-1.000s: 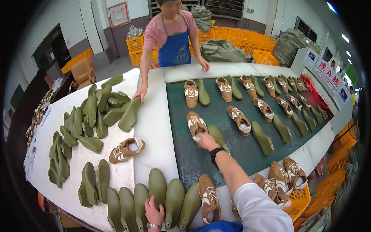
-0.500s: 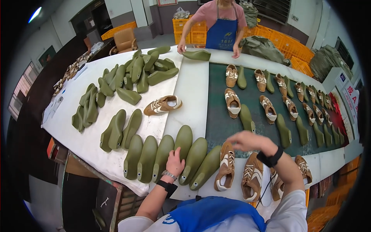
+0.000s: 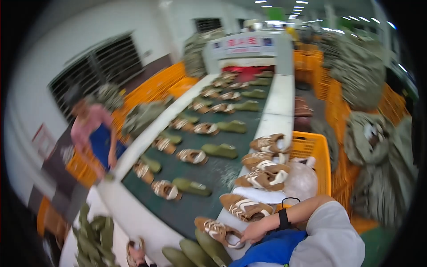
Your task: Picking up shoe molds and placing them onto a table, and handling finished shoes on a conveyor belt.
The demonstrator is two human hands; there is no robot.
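At the lower edge my left hand [image 3: 138, 255] is closed on a brown-and-white sneaker [image 3: 131, 250], its fingers at the shoe's opening. My right hand [image 3: 255, 229] has its fingers curled at the heel of another sneaker [image 3: 218, 230], the nearest in the row along the belt's near side. A further sneaker [image 3: 245, 206] lies just beyond that hand. Green shoe lasts [image 3: 192, 252] stand side by side between my hands, cut off by the lower edge. More lasts [image 3: 95, 236] are heaped to the left. The picture is somewhat smeared by motion.
A dark green conveyor belt [image 3: 213, 171] carries rows of sneakers and lasts toward a white machine [image 3: 249, 42]. Across the belt, at far left, stands a person [image 3: 100, 133] in a blue apron. On the right are an orange crate [image 3: 327, 153] and grey-green sacks [image 3: 356, 66].
The view has swung right toward the machine. My left hand has left the lasts and taken hold of the lone sneaker. My right hand now grips the nearest sneaker's heel.
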